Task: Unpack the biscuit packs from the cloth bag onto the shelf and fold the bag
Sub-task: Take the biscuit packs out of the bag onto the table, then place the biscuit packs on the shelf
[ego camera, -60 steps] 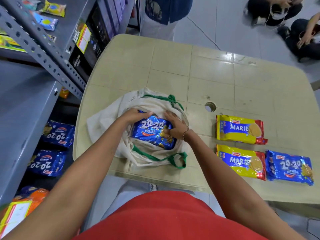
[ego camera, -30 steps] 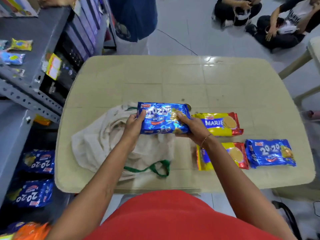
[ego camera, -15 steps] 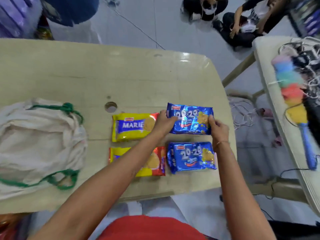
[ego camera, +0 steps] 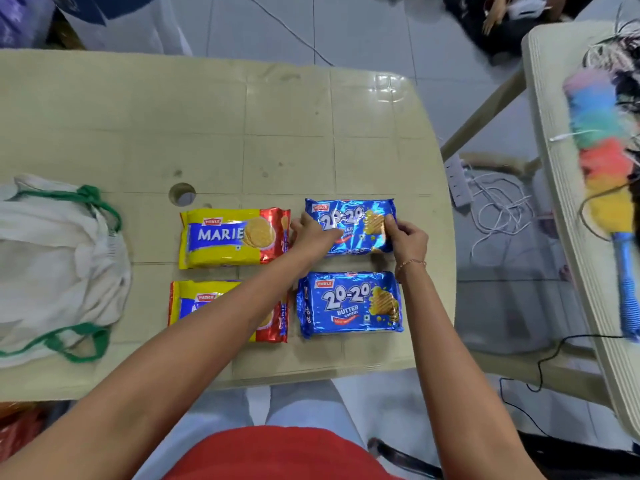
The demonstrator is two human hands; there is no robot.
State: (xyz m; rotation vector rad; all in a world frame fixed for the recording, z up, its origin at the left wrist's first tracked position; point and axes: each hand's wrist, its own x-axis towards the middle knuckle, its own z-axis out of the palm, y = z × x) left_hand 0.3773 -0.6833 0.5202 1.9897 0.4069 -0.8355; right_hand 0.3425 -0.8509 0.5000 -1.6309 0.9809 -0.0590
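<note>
Hands are setting a blue biscuit pack (ego camera: 349,226) down near the right edge of the tabletop (ego camera: 207,133); the left hand (ego camera: 313,233) is pinching its left end and the right hand (ego camera: 407,239) is gripping its right end, both closed on the wrapper; whether the pack is fully resting on the surface cannot be told. A second blue pack (ego camera: 349,304) is lying just beside it toward the near edge, and two yellow packs, one (ego camera: 233,237) in full view and one (ego camera: 194,303) partly hidden under the left forearm, are sitting to their left. The cloth bag (ego camera: 59,268) is lying slack at the left edge, its green handles (ego camera: 74,344) trailing toward the near edge. Risks are gathering here: the glossy wrapper is likely slippery, and a careless release so close to the right edge could be sending the pack over the side; the left forearm, crossing low over the yellow pack, could be dragging it out of line on withdrawal; the bag's handle could be snagging and pulling the cloth off the table.
</note>
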